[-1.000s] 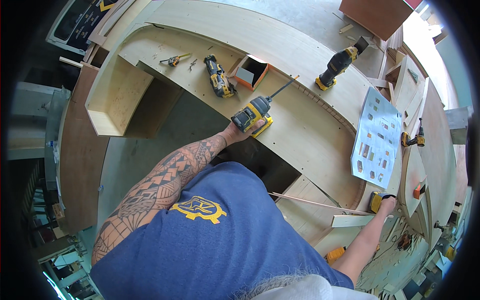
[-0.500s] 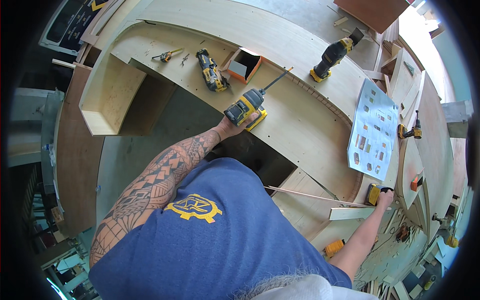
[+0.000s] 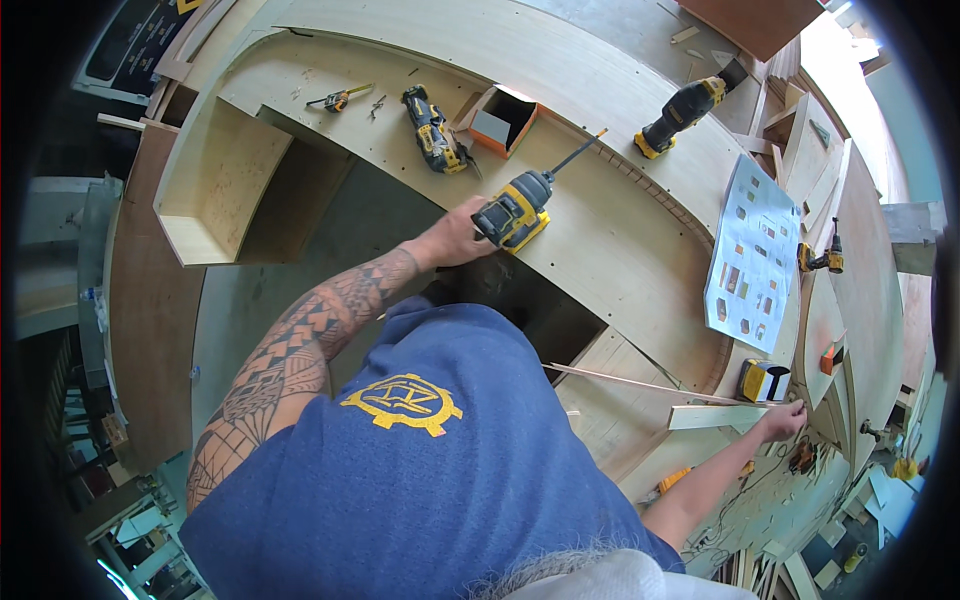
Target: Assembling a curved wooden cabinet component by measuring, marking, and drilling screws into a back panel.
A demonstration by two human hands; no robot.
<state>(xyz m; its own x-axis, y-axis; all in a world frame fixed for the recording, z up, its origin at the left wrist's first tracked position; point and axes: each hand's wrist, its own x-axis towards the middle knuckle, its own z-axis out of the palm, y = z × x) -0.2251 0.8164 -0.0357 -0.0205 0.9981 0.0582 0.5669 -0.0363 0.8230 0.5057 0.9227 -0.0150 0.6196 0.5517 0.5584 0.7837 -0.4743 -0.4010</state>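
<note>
A yellow-and-black cordless drill (image 3: 515,212) with a long bit stands on the plywood surface (image 3: 610,245) near its inner edge. My left hand (image 3: 452,236) is right behind the drill, fingers loosely extended beside its rear; whether they touch it is hard to see. Off to the right, my right hand (image 3: 783,421) has its fingers drawn together just beyond a small yellow-and-black box (image 3: 762,381). Anything pinched in them is too small to make out. A thin wooden strip (image 3: 640,384) and a pale board (image 3: 715,416) lie close to my right forearm.
Farther back are a yellow-and-black power tool (image 3: 435,130), an open orange-and-grey box (image 3: 503,122), a tape measure (image 3: 338,101) and another cordless tool (image 3: 690,112). A printed sheet (image 3: 752,255) lies on the right. An opening (image 3: 500,300) in the plywood lies before my torso.
My left hand has loosened from the drill and drawn back behind it. My right hand has left the yellow-and-black box and moved slightly right and nearer, fingers closed.
</note>
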